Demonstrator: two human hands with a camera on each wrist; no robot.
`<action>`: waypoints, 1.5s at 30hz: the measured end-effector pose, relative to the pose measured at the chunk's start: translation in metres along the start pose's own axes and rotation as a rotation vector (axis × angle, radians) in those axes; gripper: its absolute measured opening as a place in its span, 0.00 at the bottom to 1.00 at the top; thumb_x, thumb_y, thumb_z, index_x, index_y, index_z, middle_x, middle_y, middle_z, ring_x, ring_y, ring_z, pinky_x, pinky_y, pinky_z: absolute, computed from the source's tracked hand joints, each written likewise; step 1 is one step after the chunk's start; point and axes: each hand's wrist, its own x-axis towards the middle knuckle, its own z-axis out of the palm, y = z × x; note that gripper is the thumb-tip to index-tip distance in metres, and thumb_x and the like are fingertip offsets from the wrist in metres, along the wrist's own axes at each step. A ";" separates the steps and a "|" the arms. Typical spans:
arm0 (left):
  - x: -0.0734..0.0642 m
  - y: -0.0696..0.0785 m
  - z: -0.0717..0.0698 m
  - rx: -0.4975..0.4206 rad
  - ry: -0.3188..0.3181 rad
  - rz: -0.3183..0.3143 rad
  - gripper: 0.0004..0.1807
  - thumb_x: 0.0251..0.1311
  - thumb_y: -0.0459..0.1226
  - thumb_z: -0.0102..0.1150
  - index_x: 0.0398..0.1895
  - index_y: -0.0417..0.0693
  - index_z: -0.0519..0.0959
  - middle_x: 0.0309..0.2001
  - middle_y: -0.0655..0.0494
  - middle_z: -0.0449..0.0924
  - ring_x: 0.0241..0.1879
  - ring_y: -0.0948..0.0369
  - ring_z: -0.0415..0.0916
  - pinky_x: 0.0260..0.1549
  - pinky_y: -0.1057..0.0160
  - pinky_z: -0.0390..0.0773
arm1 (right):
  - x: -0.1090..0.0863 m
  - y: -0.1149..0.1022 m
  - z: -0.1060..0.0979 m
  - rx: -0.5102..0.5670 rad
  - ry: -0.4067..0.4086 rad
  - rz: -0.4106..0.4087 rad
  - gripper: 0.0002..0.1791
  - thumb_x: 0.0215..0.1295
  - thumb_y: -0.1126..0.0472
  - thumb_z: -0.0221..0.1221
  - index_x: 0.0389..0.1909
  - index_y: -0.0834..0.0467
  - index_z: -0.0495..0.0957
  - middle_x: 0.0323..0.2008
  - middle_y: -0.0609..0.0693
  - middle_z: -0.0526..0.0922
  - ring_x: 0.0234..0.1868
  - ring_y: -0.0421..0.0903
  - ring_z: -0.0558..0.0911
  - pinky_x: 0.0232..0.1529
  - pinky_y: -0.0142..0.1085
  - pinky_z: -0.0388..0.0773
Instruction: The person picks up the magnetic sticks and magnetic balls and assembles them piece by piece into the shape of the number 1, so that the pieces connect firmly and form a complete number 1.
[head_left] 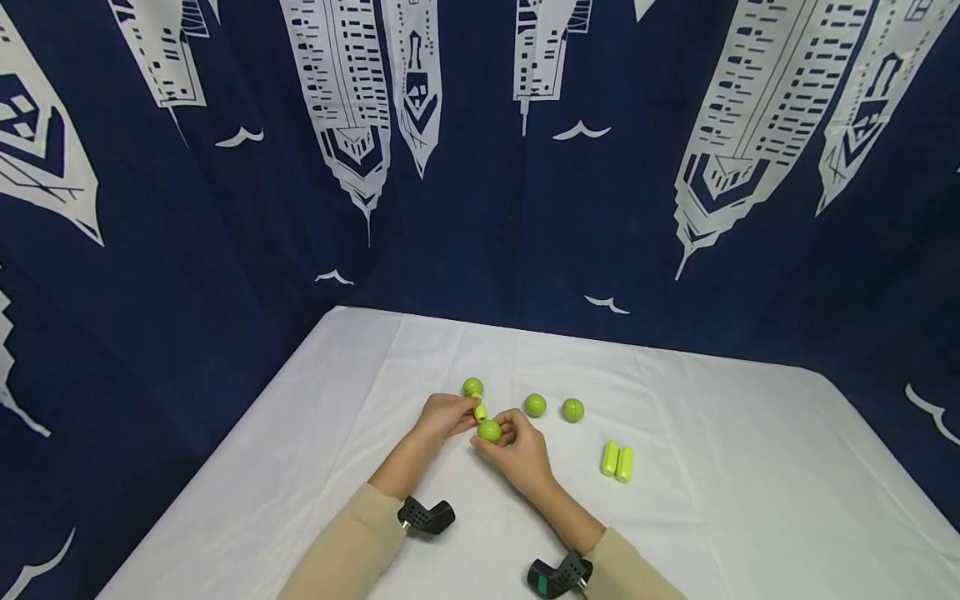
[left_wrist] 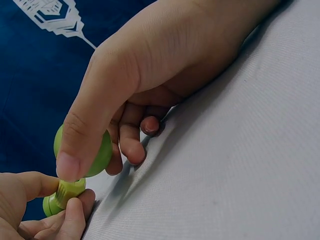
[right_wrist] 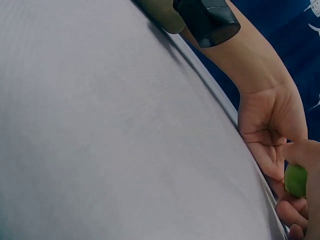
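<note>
A white table (head_left: 750,500) carries the work, backed by a blue curtain (head_left: 150,292). The left hand (head_left: 444,414) pinches a short yellow-green peg (head_left: 480,411); the right hand (head_left: 517,450) curls round a green ball (head_left: 489,430), just beside the peg's end. The joining step appears in hand; next, the ball likely needs pressing squarely onto the peg. Beyond the right hand lie two balls (head_left: 535,405) and two pegs (head_left: 617,461); beyond the left, another ball (head_left: 472,387).
</note>
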 end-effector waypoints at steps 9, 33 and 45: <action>0.000 0.002 0.001 -0.008 0.000 -0.002 0.20 0.63 0.34 0.60 0.50 0.22 0.74 0.31 0.50 0.81 0.27 0.68 0.79 0.35 0.73 0.83 | 0.001 -0.002 0.000 0.002 0.001 0.031 0.20 0.50 0.60 0.75 0.37 0.61 0.74 0.31 0.49 0.78 0.27 0.38 0.75 0.28 0.27 0.76; -0.001 0.002 0.001 -0.022 0.019 -0.015 0.18 0.63 0.34 0.60 0.48 0.24 0.76 0.29 0.52 0.80 0.24 0.70 0.78 0.31 0.75 0.82 | 0.002 -0.002 0.003 -0.006 -0.008 0.036 0.21 0.50 0.59 0.75 0.38 0.62 0.75 0.31 0.48 0.79 0.26 0.37 0.74 0.28 0.26 0.75; -0.002 0.003 0.001 -0.019 0.023 0.000 0.19 0.62 0.33 0.61 0.48 0.23 0.76 0.30 0.50 0.81 0.24 0.69 0.78 0.32 0.74 0.82 | 0.005 -0.001 0.006 -0.045 0.024 0.041 0.20 0.50 0.59 0.74 0.37 0.62 0.75 0.29 0.48 0.79 0.24 0.37 0.73 0.25 0.27 0.73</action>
